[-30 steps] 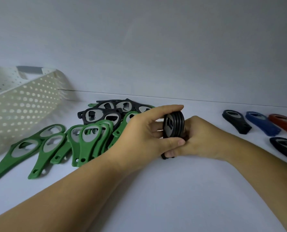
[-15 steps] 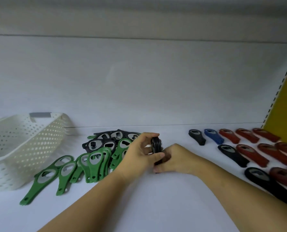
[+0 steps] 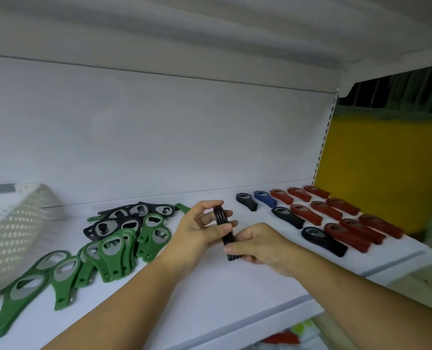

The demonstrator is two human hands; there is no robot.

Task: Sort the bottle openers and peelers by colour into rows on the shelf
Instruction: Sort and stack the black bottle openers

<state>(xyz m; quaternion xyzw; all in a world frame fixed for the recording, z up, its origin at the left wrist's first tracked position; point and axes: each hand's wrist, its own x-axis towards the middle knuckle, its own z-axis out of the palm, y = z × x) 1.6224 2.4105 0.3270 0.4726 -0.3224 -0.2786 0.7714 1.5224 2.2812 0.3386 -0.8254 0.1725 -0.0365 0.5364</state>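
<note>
At far left the white perforated basket (image 3: 20,223) shows no contents from this angle. Green bottle openers (image 3: 114,251) lie fanned just beside it. The left hand (image 3: 197,231) pinches the far end of a stack of black bottle openers (image 3: 219,215), held on edge. Its long axis points away from the person. The right hand (image 3: 260,246) grips the near end. The sorted black openers (image 3: 286,217) lie to the right, nearer the right hand.

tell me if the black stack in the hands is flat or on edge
On edge: the stack of black bottle openers shows only thin edges, left hand pinching its top, right hand gripping its lower end.
</note>
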